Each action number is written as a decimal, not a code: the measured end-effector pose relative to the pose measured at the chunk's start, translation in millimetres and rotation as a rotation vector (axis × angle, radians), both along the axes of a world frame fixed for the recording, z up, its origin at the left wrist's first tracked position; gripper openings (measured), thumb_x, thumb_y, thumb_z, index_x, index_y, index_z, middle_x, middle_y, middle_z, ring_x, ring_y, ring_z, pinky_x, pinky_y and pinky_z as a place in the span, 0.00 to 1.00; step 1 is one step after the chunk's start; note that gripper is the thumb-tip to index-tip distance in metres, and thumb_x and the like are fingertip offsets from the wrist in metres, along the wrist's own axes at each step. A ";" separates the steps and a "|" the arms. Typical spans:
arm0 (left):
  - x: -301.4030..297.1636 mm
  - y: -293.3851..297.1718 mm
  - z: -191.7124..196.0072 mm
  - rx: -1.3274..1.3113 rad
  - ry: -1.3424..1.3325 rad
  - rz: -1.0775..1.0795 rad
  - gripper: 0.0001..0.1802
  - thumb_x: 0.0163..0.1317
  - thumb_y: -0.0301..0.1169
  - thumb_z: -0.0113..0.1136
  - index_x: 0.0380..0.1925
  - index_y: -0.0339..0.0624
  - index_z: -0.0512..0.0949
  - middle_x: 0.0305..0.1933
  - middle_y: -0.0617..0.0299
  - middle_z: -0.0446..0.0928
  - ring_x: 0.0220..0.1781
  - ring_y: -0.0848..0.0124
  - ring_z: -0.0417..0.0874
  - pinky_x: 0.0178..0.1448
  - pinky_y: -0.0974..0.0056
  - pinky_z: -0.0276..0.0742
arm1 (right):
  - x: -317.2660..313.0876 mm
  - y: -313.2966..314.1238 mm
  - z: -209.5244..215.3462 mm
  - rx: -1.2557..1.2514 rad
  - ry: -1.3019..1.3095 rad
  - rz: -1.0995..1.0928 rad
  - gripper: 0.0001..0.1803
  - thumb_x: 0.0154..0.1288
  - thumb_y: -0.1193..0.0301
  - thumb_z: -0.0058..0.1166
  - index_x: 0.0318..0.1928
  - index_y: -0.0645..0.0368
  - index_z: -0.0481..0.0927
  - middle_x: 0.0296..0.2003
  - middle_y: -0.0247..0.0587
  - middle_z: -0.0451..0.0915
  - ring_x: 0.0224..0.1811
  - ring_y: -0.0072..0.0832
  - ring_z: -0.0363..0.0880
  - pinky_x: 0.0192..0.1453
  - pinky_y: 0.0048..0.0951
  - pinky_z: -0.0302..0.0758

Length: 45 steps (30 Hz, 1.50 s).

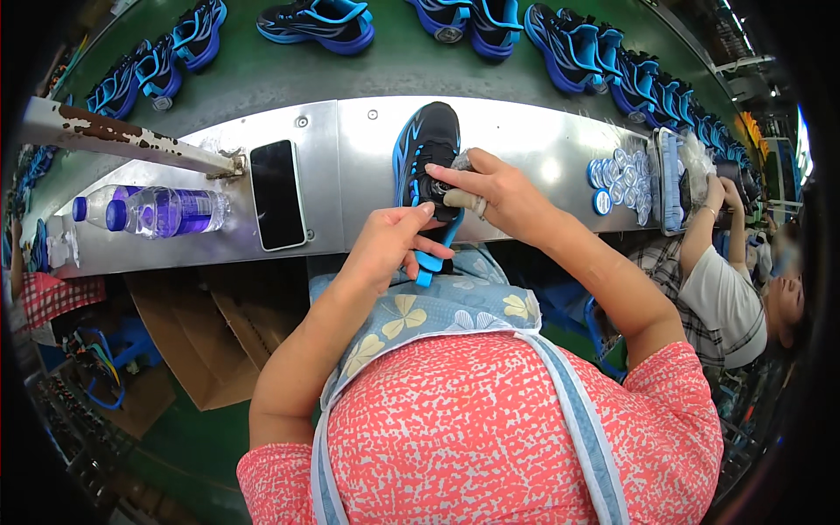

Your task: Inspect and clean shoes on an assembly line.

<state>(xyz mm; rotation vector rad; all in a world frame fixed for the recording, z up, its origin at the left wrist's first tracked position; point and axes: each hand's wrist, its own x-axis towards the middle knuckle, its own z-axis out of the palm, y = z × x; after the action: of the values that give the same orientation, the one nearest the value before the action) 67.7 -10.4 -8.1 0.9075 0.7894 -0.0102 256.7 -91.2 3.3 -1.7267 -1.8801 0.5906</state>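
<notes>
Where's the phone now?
In the head view, left of centre: the phone lies on the metal ledge, between the plastic bottles and the shoe.

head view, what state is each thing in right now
Near shoe: toe pointing away from the person
Left hand: fingers bent, at the shoe's opening
Right hand: touching the shoe, fingertips partly covered
Phone: flat, screen dark
Near bottle: capped
Round discs: loosely clustered, overlapping
Pole: paint chipped
</notes>
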 end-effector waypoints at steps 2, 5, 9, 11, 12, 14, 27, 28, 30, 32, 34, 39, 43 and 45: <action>-3.2 -6.8 5.9 0.075 -0.003 -0.002 0.22 0.66 0.40 0.52 0.43 0.28 0.76 0.43 0.49 0.79 0.35 0.66 0.85 0.22 0.70 0.73 | -1.0 -2.0 0.7 -0.005 0.014 -0.019 0.27 0.59 0.67 0.58 0.61 0.44 0.73 0.30 0.43 0.66 0.32 0.35 0.68 0.35 0.34 0.67; -19.6 -36.0 12.9 1.224 -0.127 -0.120 0.23 0.55 0.35 0.63 0.49 0.36 0.73 0.47 0.48 0.75 0.46 0.55 0.79 0.47 0.57 0.73 | 5.4 -2.1 9.9 -0.153 0.230 -0.148 0.28 0.63 0.68 0.56 0.64 0.43 0.68 0.30 0.36 0.68 0.33 0.26 0.66 0.38 0.28 0.68; -22.2 -31.1 2.1 1.441 -0.009 -0.201 0.19 0.50 0.29 0.66 0.42 0.36 0.75 0.40 0.51 0.76 0.41 0.54 0.77 0.44 0.57 0.73 | 14.3 11.4 33.2 -0.226 0.243 -0.193 0.24 0.64 0.69 0.55 0.61 0.50 0.70 0.35 0.39 0.76 0.32 0.28 0.71 0.41 0.27 0.70; -21.5 0.4 17.4 1.472 -0.021 -0.056 0.15 0.49 0.27 0.65 0.38 0.36 0.77 0.36 0.51 0.76 0.39 0.54 0.77 0.43 0.57 0.73 | 24.5 22.1 43.9 -0.246 0.118 -0.095 0.21 0.64 0.67 0.55 0.58 0.55 0.74 0.40 0.46 0.79 0.35 0.35 0.75 0.43 0.29 0.73; -21.1 15.1 22.5 1.470 -0.005 0.132 0.11 0.49 0.25 0.65 0.34 0.35 0.79 0.34 0.51 0.76 0.37 0.54 0.77 0.42 0.57 0.73 | 31.6 26.1 43.5 -0.200 0.122 -0.139 0.20 0.64 0.67 0.55 0.56 0.55 0.75 0.39 0.46 0.79 0.34 0.35 0.75 0.42 0.29 0.73; -19.6 55.9 34.0 1.594 0.170 0.235 0.11 0.50 0.24 0.63 0.35 0.35 0.78 0.34 0.50 0.77 0.38 0.54 0.78 0.43 0.58 0.73 | 55.9 30.2 40.0 -0.103 0.123 -0.255 0.18 0.64 0.67 0.56 0.54 0.56 0.76 0.39 0.47 0.80 0.34 0.36 0.76 0.41 0.30 0.73; 68.1 302.0 -4.2 2.231 0.363 0.554 0.20 0.50 0.24 0.60 0.47 0.40 0.76 0.55 0.47 0.70 0.59 0.45 0.66 0.63 0.46 0.61 | 165.1 176.1 -8.6 -0.158 -0.548 -0.481 0.35 0.56 0.50 0.59 0.64 0.44 0.67 0.43 0.57 0.76 0.46 0.51 0.74 0.51 0.42 0.72; 85.9 284.5 0.3 2.148 0.178 0.531 0.17 0.48 0.26 0.62 0.41 0.39 0.77 0.48 0.50 0.72 0.56 0.49 0.68 0.59 0.48 0.63 | 168.8 183.6 -16.6 -0.186 -0.579 -0.479 0.36 0.56 0.50 0.59 0.64 0.44 0.67 0.44 0.58 0.75 0.47 0.52 0.74 0.51 0.43 0.72; 113.8 242.4 -5.5 2.044 0.124 0.250 0.18 0.45 0.32 0.66 0.39 0.45 0.77 0.46 0.55 0.73 0.54 0.55 0.69 0.59 0.49 0.60 | 174.6 193.3 -30.7 -0.220 -0.498 -0.515 0.33 0.54 0.49 0.60 0.59 0.46 0.71 0.43 0.58 0.77 0.48 0.51 0.75 0.51 0.41 0.72; 118.3 233.9 -47.1 2.031 0.244 0.126 0.15 0.47 0.35 0.64 0.36 0.45 0.80 0.47 0.58 0.75 0.55 0.57 0.69 0.59 0.49 0.61 | 184.8 200.1 -41.0 -0.196 -0.390 -0.518 0.31 0.54 0.49 0.61 0.55 0.49 0.75 0.42 0.57 0.78 0.47 0.50 0.76 0.51 0.40 0.73; 104.8 260.3 -60.2 2.113 0.310 -0.059 0.08 0.51 0.31 0.58 0.31 0.44 0.82 0.45 0.59 0.77 0.55 0.59 0.69 0.60 0.52 0.61 | 171.2 193.2 -26.8 -0.145 -0.347 -0.405 0.23 0.54 0.50 0.61 0.41 0.55 0.80 0.32 0.52 0.81 0.38 0.47 0.79 0.44 0.41 0.74; 59.4 291.0 -41.7 2.186 0.731 -0.118 0.07 0.51 0.28 0.56 0.28 0.43 0.82 0.44 0.59 0.79 0.54 0.57 0.70 0.60 0.53 0.62 | 106.8 113.1 28.9 -0.304 -0.159 -0.162 0.20 0.53 0.54 0.63 0.34 0.58 0.80 0.23 0.51 0.78 0.29 0.48 0.78 0.35 0.41 0.73; 59.0 210.6 -7.4 1.672 0.308 0.006 0.16 0.54 0.38 0.62 0.38 0.38 0.81 0.49 0.50 0.77 0.55 0.51 0.73 0.57 0.53 0.68 | 51.4 44.1 23.4 -0.187 -0.121 -0.070 0.21 0.51 0.59 0.64 0.44 0.54 0.77 0.26 0.53 0.75 0.32 0.49 0.76 0.38 0.43 0.72; 57.1 134.5 -2.5 1.189 0.128 -0.119 0.32 0.54 0.44 0.63 0.54 0.32 0.72 0.59 0.42 0.71 0.63 0.51 0.69 0.67 0.56 0.62 | 28.0 20.5 37.3 -0.325 0.017 -0.038 0.41 0.49 0.63 0.66 0.64 0.49 0.63 0.38 0.57 0.71 0.43 0.51 0.71 0.44 0.43 0.69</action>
<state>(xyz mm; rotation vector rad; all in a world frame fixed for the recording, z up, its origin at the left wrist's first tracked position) 124.8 124.1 -10.6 2.0910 0.8394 0.3304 284.7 -70.7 40.6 -1.9447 -1.8122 0.9354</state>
